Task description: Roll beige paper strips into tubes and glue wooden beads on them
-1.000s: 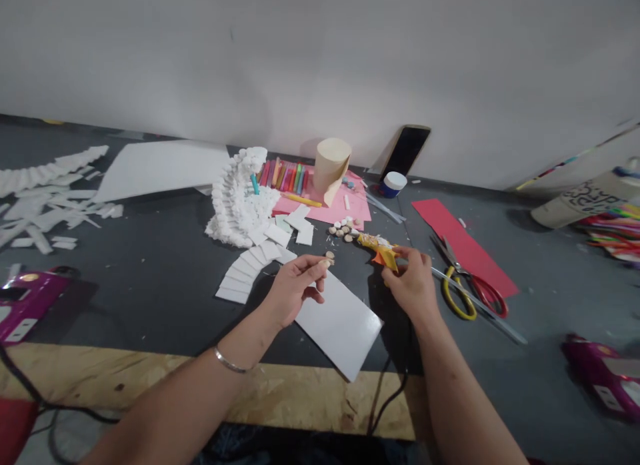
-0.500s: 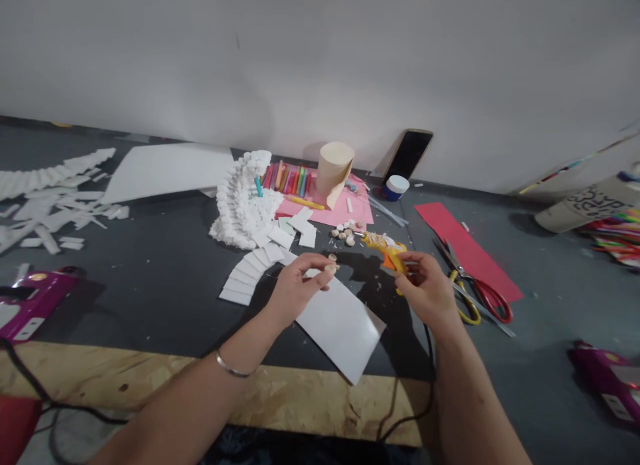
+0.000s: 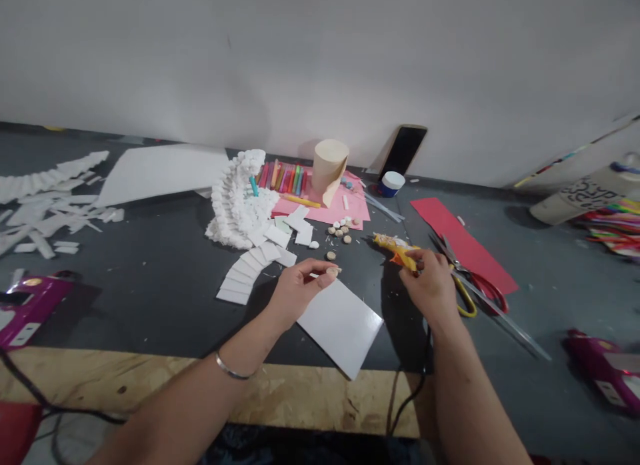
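Observation:
My left hand [image 3: 304,285] pinches a small round beige disc [image 3: 332,271] between thumb and fingertips, above the far corner of a white card [image 3: 343,325]. In my right hand [image 3: 431,286] is a yellow hot glue gun [image 3: 393,245], its tip pointing left and away from me. Behind that hand a long clear glue stick [image 3: 520,331] reaches out over the scissors [image 3: 473,281]; whether it sits in the gun is hidden. Just beyond my left fingers lies another beige disc [image 3: 331,255], with several more discs [image 3: 340,230] in a loose cluster farther back.
White card pieces [image 3: 240,278] fan out left of my left hand. Behind them stand a ruffled white piece [image 3: 233,205] and a cream paper tube [image 3: 327,168]. A phone [image 3: 404,151] leans on the wall beside a small jar [image 3: 391,183]. Red paper [image 3: 460,241] lies at right.
The glue gun has moved right, away from the disc in my left hand, and the clear stick now reaches farther right. One beige disc now lies on the table beyond my left fingers.

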Motion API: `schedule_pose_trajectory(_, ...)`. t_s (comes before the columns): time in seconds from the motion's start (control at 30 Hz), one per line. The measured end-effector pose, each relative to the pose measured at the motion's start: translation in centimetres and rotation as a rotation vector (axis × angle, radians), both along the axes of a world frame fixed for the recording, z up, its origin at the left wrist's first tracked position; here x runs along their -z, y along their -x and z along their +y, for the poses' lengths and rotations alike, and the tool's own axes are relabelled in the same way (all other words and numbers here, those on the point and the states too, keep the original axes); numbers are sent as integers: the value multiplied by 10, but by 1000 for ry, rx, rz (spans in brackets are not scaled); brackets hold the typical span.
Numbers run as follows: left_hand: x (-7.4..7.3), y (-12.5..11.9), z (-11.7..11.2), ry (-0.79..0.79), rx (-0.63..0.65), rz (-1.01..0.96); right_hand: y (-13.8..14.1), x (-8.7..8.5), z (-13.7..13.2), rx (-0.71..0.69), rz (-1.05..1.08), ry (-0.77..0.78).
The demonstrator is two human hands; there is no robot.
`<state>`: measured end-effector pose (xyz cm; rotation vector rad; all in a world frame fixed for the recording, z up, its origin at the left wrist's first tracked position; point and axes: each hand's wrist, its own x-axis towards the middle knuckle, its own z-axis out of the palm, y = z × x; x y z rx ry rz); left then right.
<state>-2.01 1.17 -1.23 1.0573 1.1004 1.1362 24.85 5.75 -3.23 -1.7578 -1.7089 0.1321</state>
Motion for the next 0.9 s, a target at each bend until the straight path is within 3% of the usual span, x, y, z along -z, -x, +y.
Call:
schedule_pose_trajectory(0.13,-2,-6,-2,104,38,-231,21,-10,-8,-124,11,-109)
schedule_pose_trajectory(0.37,-4,-10,-2,275,39,-425,73,-31,-40,-470,272,-24)
schedule_pose_trajectory(0.63,-6,-13,-3,273,65,-409,83,-31,-50,-542,368,-72)
schedule_pose_trajectory(0.9,-3,-13,-4,214,77,-373,83,-30,-52,-561,295,-92)
